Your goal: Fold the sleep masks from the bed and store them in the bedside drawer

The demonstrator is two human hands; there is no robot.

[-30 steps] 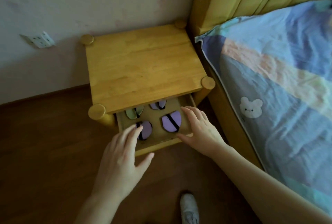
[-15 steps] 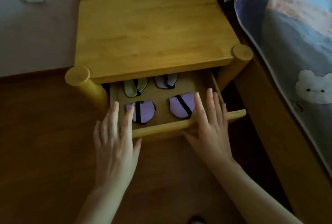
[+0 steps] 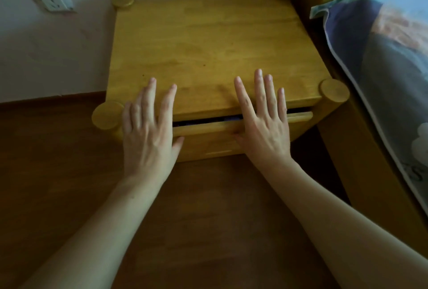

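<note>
Basically: bedside drawer [image 3: 209,136] nearly shut | rigid wood, best pushed at its front | left hand [image 3: 148,135], right hand [image 3: 262,130] spread flat, nothing gripped | sliver of purple sleep mask [image 3: 228,118] seen, presumably soft

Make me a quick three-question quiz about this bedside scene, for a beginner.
1. True or false: the drawer is fully shut.
2. Which sits to the right of the nightstand? A) bed B) chair C) lamp
3. What are the left hand and right hand doing?

Key:
1. False: a thin dark gap shows above its front.
2. A, the bed.
3. Both lie flat and open against the drawer front, holding nothing, apparently pushing it closed.
</note>
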